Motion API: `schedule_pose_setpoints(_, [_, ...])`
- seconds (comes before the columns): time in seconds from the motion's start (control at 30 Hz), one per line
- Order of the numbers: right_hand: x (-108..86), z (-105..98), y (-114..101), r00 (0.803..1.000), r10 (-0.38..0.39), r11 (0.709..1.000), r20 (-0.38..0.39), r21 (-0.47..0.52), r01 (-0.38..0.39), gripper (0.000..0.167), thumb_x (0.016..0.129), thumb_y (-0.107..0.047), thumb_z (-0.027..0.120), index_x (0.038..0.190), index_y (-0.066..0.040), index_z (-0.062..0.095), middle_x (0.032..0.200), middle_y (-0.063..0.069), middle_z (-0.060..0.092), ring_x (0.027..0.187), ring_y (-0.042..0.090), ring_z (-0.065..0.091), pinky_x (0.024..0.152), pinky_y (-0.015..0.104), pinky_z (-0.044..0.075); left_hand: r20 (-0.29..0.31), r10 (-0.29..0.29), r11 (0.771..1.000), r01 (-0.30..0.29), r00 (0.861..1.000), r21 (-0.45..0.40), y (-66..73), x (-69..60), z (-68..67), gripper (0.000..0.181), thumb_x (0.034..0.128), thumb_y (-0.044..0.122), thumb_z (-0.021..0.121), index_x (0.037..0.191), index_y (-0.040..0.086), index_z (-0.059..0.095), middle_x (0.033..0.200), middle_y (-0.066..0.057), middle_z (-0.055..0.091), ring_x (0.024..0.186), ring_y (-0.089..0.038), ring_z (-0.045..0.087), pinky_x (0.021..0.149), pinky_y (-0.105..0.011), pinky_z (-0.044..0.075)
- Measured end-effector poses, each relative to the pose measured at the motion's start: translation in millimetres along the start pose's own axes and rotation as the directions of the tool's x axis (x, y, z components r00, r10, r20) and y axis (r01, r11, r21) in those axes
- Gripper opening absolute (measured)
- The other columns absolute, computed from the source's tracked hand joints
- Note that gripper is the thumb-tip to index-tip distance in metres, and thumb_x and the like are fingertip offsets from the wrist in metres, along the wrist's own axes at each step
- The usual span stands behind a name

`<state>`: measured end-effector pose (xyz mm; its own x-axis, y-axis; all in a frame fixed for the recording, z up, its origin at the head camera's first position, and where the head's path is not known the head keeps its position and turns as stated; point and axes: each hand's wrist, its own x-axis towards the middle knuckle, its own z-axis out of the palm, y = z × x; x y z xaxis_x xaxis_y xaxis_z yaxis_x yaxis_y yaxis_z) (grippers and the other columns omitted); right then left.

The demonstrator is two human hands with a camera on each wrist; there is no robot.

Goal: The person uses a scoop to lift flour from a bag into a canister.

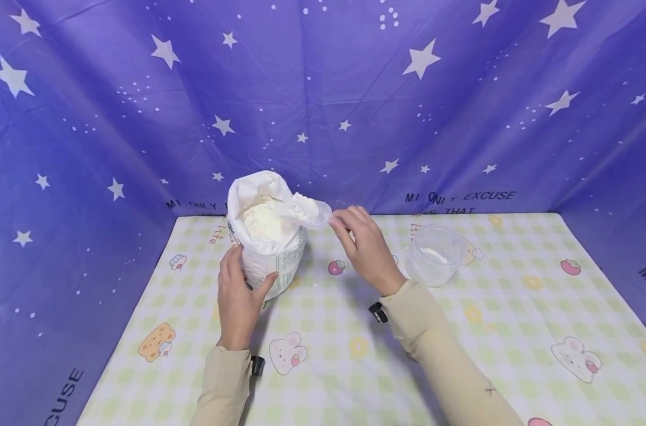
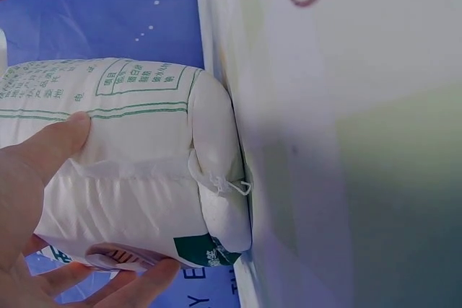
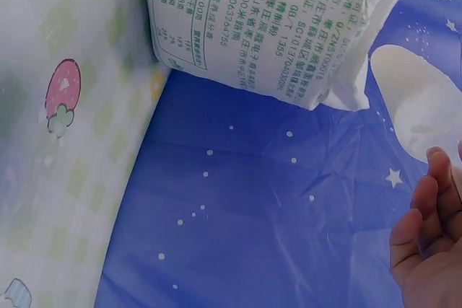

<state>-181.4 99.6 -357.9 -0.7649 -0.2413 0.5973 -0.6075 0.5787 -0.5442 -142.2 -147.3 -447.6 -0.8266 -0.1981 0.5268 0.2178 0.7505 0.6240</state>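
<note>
An open white flour bag point(image 1: 272, 260) with green print stands upright on the table, and pale flour point(image 1: 263, 223) shows inside its mouth. Around the near left side of the bag, my left hand point(image 1: 240, 302) grips it; in the left wrist view its thumb and fingers lie on opposite sides of the bag point(image 2: 137, 135). My right hand point(image 1: 368, 251) pinches the handle end of a clear plastic scoop point(image 1: 323, 218) at the bag's right rim. White flour is heaped on the scoop. The right wrist view shows the scoop point(image 3: 411, 91) beside the bag's top, partly cut off by the frame.
A clear plastic tub point(image 1: 434, 263) with a little white powder in it stands right of my right hand. The checked tablecloth point(image 1: 323, 384) carries printed cartoons. A purple star-patterned curtain point(image 1: 312, 89) rises behind the table and along both sides.
</note>
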Motion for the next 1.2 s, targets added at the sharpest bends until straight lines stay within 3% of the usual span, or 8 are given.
schedule_pose_setpoints(0.03, [-0.6,-1,0,1.0,0.006,1.0,-0.001,0.005,-0.006,0.026,0.105,-0.023,0.049,0.109,-0.005,0.068,0.089,0.002,0.057,0.086,0.017,0.046,0.076,0.031,0.042,-0.001,0.0,1.0,0.0,1.0,0.0,-0.1,0.0,-0.4,0.089,0.073,0.028,0.089,0.143,0.003,0.041,0.145,-0.018,0.044,0.129,-0.038,0.046,0.106,-0.052,0.041])
schedule_pose_setpoints(0.13, [-1.7,-3,0,1.0,0.01,1.0,-0.011,0.018,-0.01,0.026,0.105,-0.022,0.049,0.109,-0.004,0.068,0.09,0.003,0.058,0.082,0.016,0.048,0.094,0.031,0.045,-0.005,0.002,1.0,-0.002,1.0,-0.001,-0.7,0.3,-1.4,0.089,0.0731,0.027,0.089,0.143,0.003,0.041,0.145,-0.018,0.043,0.129,-0.038,0.046,0.106,-0.052,0.041])
schedule_pose_setpoints(0.23, [-2.9,-6,0,1.0,0.016,0.999,-0.017,0.028,-0.016,0.026,0.105,-0.021,0.049,0.109,-0.004,0.068,0.091,0.003,0.059,0.082,0.015,0.049,0.095,0.031,0.045,-0.01,0.003,1.0,-0.003,1.0,0.0,-1.1,0.6,-2.9,0.089,0.0735,0.027,0.089,0.144,0.002,0.041,0.145,-0.018,0.043,0.129,-0.039,0.046,0.106,-0.052,0.041])
schedule_pose_setpoints(0.27, [-3.4,-7,0,1.0,0.016,0.999,-0.019,0.03,-0.016,0.026,0.105,-0.021,0.049,0.108,-0.004,0.068,0.09,0.002,0.058,0.082,0.015,0.048,0.095,0.031,0.045,-0.011,0.002,1.0,-0.002,1.0,-0.001,-1.1,0.7,-3.4,0.089,0.0736,0.027,0.089,0.144,0.002,0.041,0.145,-0.018,0.043,0.129,-0.039,0.045,0.106,-0.052,0.041])
schedule_pose_setpoints(0.37, [-6.8,-9,2,0.999,0.027,0.999,-0.021,0.034,-0.026,0.025,0.105,-0.022,0.05,0.108,-0.005,0.068,0.088,0.001,0.055,0.084,0.014,0.046,0.075,0.029,0.043,-0.014,-0.003,1.0,0.003,1.0,0.001,-0.9,0.8,-4.7,0.088,0.0741,0.027,0.089,0.144,0.002,0.04,0.145,-0.018,0.043,0.129,-0.039,0.045,0.106,-0.052,0.04])
schedule_pose_setpoints(1.2, [-34.2,-37,17,0.99,0.114,0.992,-0.086,0.067,-0.109,0.021,0.102,-0.017,0.056,0.115,-0.007,0.069,0.086,0.001,0.057,0.081,0.011,0.048,0.07,0.023,0.043,0.026,-0.03,1.0,0.03,0.999,-0.005,5.8,0.2,-3.1,0.086,0.0766,0.027,0.087,0.144,0.003,0.04,0.145,-0.019,0.042,0.131,-0.039,0.044,0.108,-0.053,0.038])
